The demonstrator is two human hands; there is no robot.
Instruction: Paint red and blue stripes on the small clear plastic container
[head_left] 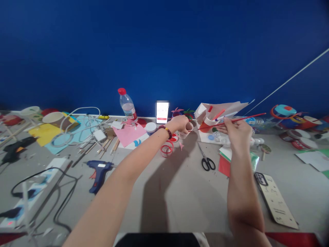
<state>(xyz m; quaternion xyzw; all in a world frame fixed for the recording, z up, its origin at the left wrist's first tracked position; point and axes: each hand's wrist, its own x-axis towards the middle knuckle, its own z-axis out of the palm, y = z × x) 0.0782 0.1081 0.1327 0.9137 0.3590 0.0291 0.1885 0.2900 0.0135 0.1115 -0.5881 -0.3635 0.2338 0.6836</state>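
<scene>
A small white paper cup [190, 126] is at the middle of the table's far side. My left hand [181, 124] is closed at its rim; the fingertips are partly hidden. A long thin red stick [248, 117] slants leftward, its thinner left end reaching the cup. My right hand [238, 130] pinches this stick between thumb and fingers, the other fingers spread below. Just under my left wrist lie red paper rings [167, 149]. Black-handled scissors [207, 163] rest on the table between my forearms.
A lit phone [162, 112] leans at the blue wall, beside a red-capped bottle [128, 106]. At left are a blue glue gun [99, 174], a power strip [38, 192] and loose cables. Another phone [276, 200] lies at right. Coloured paper and crafts line the back.
</scene>
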